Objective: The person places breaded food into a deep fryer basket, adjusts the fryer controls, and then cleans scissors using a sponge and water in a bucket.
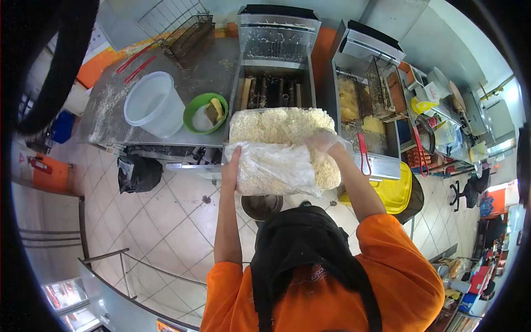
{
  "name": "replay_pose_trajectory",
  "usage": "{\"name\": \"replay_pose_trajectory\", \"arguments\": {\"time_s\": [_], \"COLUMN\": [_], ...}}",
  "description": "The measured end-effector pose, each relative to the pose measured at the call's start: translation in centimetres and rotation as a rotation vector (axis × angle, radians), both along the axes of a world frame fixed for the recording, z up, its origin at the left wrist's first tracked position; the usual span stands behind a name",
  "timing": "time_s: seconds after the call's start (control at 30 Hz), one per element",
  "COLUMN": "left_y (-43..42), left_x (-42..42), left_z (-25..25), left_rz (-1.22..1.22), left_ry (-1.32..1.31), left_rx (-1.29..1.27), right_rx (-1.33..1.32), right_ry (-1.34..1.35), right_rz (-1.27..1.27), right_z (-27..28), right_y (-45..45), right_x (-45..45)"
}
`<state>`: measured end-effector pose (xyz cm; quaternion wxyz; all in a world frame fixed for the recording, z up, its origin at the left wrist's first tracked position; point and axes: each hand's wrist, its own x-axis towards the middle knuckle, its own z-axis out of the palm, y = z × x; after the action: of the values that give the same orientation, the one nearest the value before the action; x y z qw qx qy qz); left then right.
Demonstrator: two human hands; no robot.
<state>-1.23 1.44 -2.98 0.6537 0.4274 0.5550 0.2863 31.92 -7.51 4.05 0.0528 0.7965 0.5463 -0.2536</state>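
Observation:
A large cream-coloured crumbly block [279, 123], its near half covered by clear plastic film, is held over the front of a deep fryer [307, 72]. My left hand [232, 164] is closed on the block's left side, over the film. My right hand [330, 143], covered in clear plastic, is closed on the block's right side; its fingertips are partly hidden. The fryer's vat shows dark tubes inside. Left of the block, on the steel counter [213, 55], a green bowl [202, 128] holds a yellow-and-brown sponge-like piece.
A white bucket [155, 105] stands on the counter, with red-handled wire baskets [191, 39] behind. A second fryer [390, 149] with foamy yellow oil and baskets is on the right. Below are a black bag [138, 172], a dark pot [261, 206] and a yellow container [399, 193].

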Motion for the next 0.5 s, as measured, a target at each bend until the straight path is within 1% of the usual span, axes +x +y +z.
{"name": "replay_pose_trajectory", "arguments": {"time_s": [0.03,0.07,0.13,0.2,0.23,0.3,0.37,0.43,0.5], "left_y": [0.0,0.2,0.6,0.6,0.5,0.2,0.7,0.7,0.5], "left_x": [-0.1,-0.2,-0.2,-0.1,-0.1,0.1,-0.4,-0.5,-0.6], "left_z": [-0.4,-0.8,-1.0,-1.0,-0.7,-0.3,-2.0,-2.3,-2.1], "left_rz": [0.0,-0.006,-0.014,-0.018,-0.012,-0.014,-0.025,-0.034,-0.033], "left_ry": [0.01,0.022,0.051,0.084,0.051,-0.02,-0.052,-0.082,-0.11], "left_rx": [-0.004,-0.007,-0.029,-0.079,-0.081,-0.082,-0.122,-0.144,-0.15], "right_rx": [0.105,0.048,-0.064,0.028,0.074,-0.047,-0.072,0.015,0.122], "right_ry": [0.057,0.005,-0.099,-0.147,-0.175,-0.156,-0.09,-0.029,-0.043], "right_rz": [0.166,0.133,0.059,0.139,0.179,0.383,0.478,0.501,0.565], "right_z": [-0.6,-1.3,1.7,-0.7,-1.5,-2.6,-2.4,-0.8,1.9], "right_y": [-0.4,-0.3,0.5,1.6,2.1,3.1,3.3,2.6,1.5], "right_x": [0.2,0.3,-2.1,-1.6,-1.3,-0.5,0.1,0.6,1.6]}}
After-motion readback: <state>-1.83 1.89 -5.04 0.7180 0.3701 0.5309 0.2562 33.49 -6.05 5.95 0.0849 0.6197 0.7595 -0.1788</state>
